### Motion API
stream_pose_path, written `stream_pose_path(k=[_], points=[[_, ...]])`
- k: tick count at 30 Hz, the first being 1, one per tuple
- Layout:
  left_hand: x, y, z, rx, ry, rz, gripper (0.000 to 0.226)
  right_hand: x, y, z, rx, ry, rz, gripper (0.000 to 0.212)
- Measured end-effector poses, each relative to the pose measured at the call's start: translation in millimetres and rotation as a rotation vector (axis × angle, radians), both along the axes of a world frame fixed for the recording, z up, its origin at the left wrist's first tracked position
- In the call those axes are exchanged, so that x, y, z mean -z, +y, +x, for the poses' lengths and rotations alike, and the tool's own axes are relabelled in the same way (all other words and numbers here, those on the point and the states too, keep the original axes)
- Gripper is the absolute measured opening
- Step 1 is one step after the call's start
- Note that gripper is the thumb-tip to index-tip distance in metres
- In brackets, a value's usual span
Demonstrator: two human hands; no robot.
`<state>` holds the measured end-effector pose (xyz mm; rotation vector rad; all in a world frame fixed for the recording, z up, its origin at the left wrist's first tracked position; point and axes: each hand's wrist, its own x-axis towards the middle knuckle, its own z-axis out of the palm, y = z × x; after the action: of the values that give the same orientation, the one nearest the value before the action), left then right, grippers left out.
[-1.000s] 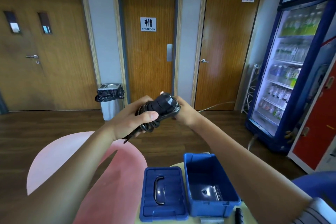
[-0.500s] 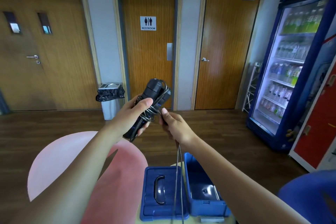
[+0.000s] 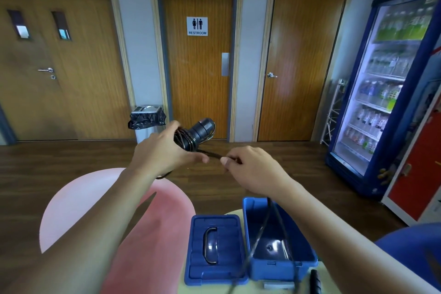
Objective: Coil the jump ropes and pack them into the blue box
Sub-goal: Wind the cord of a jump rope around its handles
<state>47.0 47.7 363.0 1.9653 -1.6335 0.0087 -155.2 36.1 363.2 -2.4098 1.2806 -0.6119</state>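
Observation:
My left hand grips the black jump rope handles with cord wound round them, held up at chest height. Just to the right, my right hand pinches the loose black cord, which runs taut from the bundle to my fingers. Two strands of cord hang from that hand down across the open blue box on the table below. The box interior looks bare. Its blue lid with a dark handle lies flat to the left of it.
Another black handle lies on the pale table edge at the bottom. A pink chair stands at the left, a blue chair at the right. A drinks fridge, a bin and wooden doors line the far wall.
The bundle has tipped from upright to pointing right. My right hand has moved right and away from it, drawing a short length of cord taut.

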Motion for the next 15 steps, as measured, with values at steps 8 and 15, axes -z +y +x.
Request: stream_pose_path(k=[8,15], points=[[6.2,6.1,-25.9,0.087,-0.387,0.05,0.075,-36.0,-23.7,5.5,-0.407,0.109,-0.504,0.026],[9.3,9.5,-20.1,0.526,0.031,0.217,0.055,-45.9,-60.5,7.7,-0.624,-0.157,-0.06,0.026]])
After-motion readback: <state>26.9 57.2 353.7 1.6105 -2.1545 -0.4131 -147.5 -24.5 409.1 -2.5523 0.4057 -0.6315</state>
